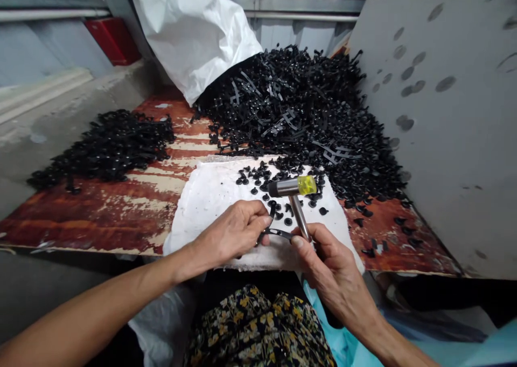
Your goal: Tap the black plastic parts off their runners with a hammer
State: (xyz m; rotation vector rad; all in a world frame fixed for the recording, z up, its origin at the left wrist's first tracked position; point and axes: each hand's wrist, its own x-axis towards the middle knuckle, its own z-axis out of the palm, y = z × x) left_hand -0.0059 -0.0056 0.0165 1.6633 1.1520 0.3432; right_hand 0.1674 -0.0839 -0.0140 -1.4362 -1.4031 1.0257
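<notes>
My left hand (238, 228) is closed on a curved black plastic strip (278, 232) that has small holes along it. Its other end reaches the thumb of my right hand (329, 262), which is wrapped round the handle of a small mallet (287, 187). The mallet head is metal, with one black face and one translucent yellow face, and it sits above the white cloth (202, 205). Under and behind the head, many small black mushroom-shaped plugs (288, 221) are scattered on the cloth. The lower part of the mallet handle is hidden by my hand.
A large heap of black plastic parts (283, 97) spills from a white sack (194, 27) behind the cloth. A smaller pile (117, 146) lies on the left of the worn red-brown board (133, 210). A grey spotted panel (436, 130) walls off the right side.
</notes>
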